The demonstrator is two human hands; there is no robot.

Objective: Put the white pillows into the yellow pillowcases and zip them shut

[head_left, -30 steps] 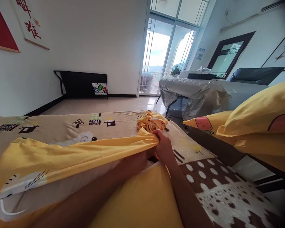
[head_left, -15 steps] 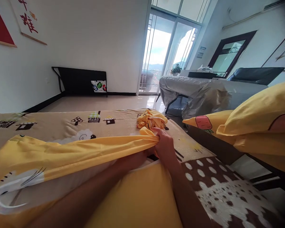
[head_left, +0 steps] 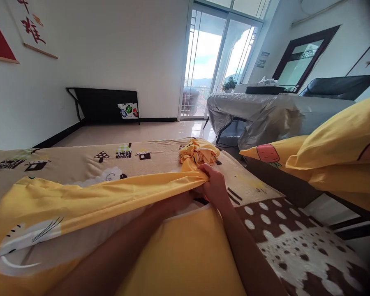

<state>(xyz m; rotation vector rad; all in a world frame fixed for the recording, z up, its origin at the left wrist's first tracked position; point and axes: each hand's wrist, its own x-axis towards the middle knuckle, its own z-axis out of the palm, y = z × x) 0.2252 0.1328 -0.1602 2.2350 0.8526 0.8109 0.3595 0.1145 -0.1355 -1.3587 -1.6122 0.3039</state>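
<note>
Fingers (head_left: 207, 172) of rt hand (head_left: 215, 187) clamped on yellow cover (head_left: 89, 197) edge, lt hand mostly hidden under fabric, grip unclear, patterned blanket (head_left: 296, 246) beneath

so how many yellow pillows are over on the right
2. The big yellow pillow lies at the right edge, resting on a second yellow pillow with a carrot print, whose corner pokes out to the left. Others may lie out of view.
</note>
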